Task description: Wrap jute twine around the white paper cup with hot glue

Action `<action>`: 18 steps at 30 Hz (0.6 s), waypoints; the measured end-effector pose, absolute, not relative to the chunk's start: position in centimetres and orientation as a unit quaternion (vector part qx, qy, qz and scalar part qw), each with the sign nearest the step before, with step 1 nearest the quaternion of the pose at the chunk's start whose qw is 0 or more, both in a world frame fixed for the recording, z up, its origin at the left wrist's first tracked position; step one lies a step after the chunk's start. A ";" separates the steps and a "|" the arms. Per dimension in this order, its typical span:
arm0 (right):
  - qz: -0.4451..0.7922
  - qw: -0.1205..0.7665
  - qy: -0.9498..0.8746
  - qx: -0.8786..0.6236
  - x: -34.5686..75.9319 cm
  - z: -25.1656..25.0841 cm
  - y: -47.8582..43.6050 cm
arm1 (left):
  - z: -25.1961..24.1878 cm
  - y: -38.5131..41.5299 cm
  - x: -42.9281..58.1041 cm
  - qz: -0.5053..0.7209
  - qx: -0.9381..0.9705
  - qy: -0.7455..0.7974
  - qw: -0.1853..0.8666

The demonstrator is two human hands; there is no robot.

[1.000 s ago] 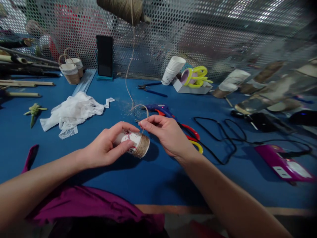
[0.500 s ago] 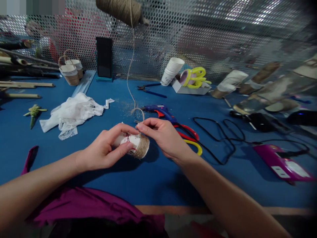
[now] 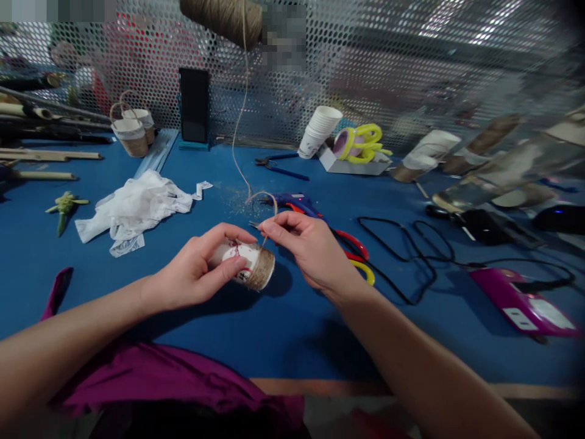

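Observation:
My left hand [image 3: 205,262] is closed around a white paper cup [image 3: 244,253] that lies on its side, rim toward the right. Brown twine [image 3: 262,270] is wound in a band round the cup's rim end. Between thumb and forefinger, my right hand [image 3: 304,250] pinches the free twine [image 3: 274,204] just above that band. From there the strand loops over to the table and climbs to a large twine spool [image 3: 222,21] at the mesh. Just behind my right hand lie a blue glue gun [image 3: 297,200] and scissors with red and yellow handles [image 3: 354,244], partly covered.
White lace [image 3: 141,207] lies in a heap at left, near two small twine-wrapped baskets [image 3: 130,137] and a phone [image 3: 194,103] on a stand. Pliers [image 3: 283,166], stacked paper cups [image 3: 320,131] and a box of yellow pipe cleaners [image 3: 361,146] stand behind. Black cable [image 3: 397,256] reaches a purple power strip [image 3: 521,302].
My right hand has shifted slightly right, drawing the twine into a wider loop above the cup. My left hand keeps its hold on the cup, which has barely moved.

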State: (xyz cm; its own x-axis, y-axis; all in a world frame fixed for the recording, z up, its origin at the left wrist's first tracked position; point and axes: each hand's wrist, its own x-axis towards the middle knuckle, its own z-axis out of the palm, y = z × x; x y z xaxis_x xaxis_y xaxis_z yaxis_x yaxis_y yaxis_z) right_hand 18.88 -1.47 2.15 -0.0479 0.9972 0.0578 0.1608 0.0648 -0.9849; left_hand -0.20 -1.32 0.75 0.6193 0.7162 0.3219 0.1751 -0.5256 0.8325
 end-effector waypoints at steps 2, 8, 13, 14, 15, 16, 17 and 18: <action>0.437 0.467 -0.571 -0.514 19.0 2.3 -1.5 | 0.7 -1.3 -0.1 0.338 0.800 0.280 0.408; 0.431 0.457 -0.580 -0.519 19.1 2.2 -1.5 | 0.9 -1.4 -0.2 0.332 0.814 0.276 0.390; 0.437 0.446 -0.585 -0.517 18.9 1.9 -1.4 | 1.0 -1.6 -0.3 0.331 0.834 0.265 0.353; 0.438 0.443 -0.586 -0.517 18.8 1.9 -1.4 | 1.1 -1.6 -0.3 0.331 0.836 0.263 0.349; 0.440 0.439 -0.587 -0.518 18.8 2.0 -1.5 | 1.1 -1.7 -0.3 0.332 0.838 0.261 0.346; 0.442 0.434 -0.588 -0.520 18.8 2.0 -1.5 | 1.1 -1.7 -0.3 0.332 0.839 0.260 0.345; 0.445 0.430 -0.589 -0.520 18.7 2.0 -1.6 | 1.1 -1.7 -0.3 0.333 0.839 0.260 0.343; 0.448 0.425 -0.590 -0.521 18.7 2.0 -1.6 | 1.1 -1.7 -0.3 0.335 0.839 0.260 0.342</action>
